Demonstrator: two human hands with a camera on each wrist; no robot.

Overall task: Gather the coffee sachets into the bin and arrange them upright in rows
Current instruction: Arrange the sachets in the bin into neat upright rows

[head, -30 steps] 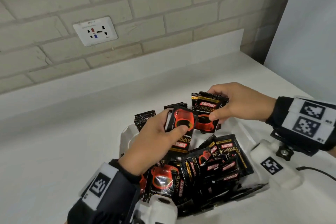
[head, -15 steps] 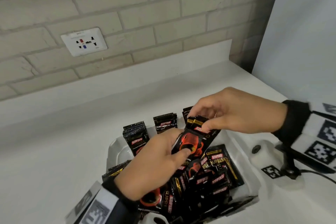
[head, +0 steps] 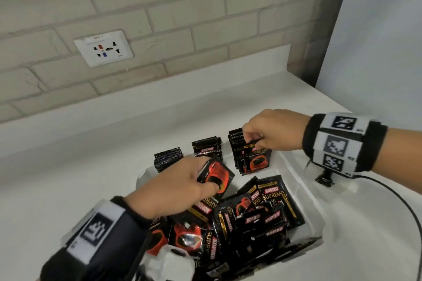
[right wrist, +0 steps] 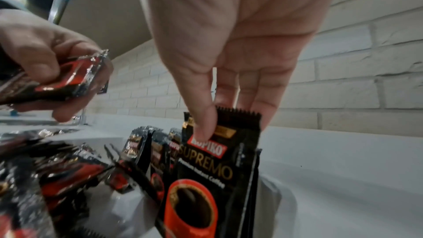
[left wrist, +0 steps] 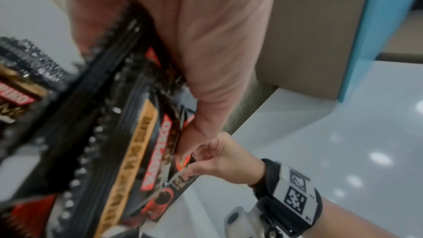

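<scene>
— What's in the bin [head: 303, 180]?

— Glossy black foil sachets with serrated ends and a red cup printed on them. It's a white plastic bin on a white desk [head: 68, 166]. Along its far side three stacks [head: 206, 149] stand upright, long axis vertical. The near part holds a loose pile [head: 258, 214], flat and pointing every way.

— And the hands?

— The right hand [head: 274, 130] comes in from the right, palm down, knuckles up. Thumb and fingertips pinch the toothed top edge of one sachet [right wrist: 219, 175], which hangs upright, label facing near, at the front of the rightmost stack.

— The left?

— The left hand [head: 180, 186] reaches from the near left over the pile, fingers curled around another sachet [head: 217, 173]. That one is tilted, long axis running from near to far right, cup end far.

— Behind them?

— A pale brick wall with a white socket plate [head: 104, 48].
</scene>
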